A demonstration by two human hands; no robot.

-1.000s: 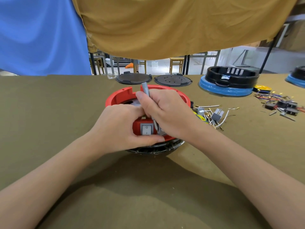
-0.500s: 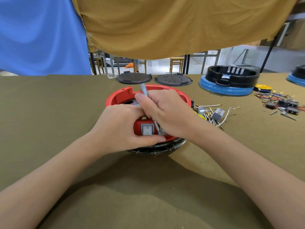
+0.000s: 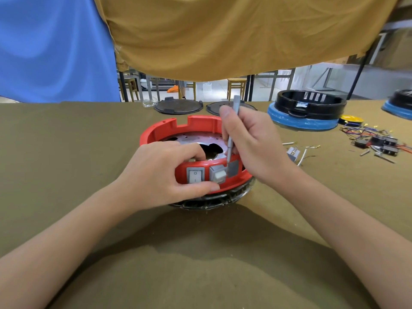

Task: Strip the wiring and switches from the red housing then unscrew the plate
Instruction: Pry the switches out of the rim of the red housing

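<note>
Red housing [image 3: 198, 130] sits mid-table — left hand [image 3: 160, 175] clamped on its near wall by the switches [image 3: 195, 175], right hand [image 3: 252, 139] closed round a grey tool [image 3: 231, 134], tip at the half-out switch.

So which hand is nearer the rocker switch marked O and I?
Left. The left hand touches the housing beside the rocker switch; the right hand holds a grey tool further right.
</note>
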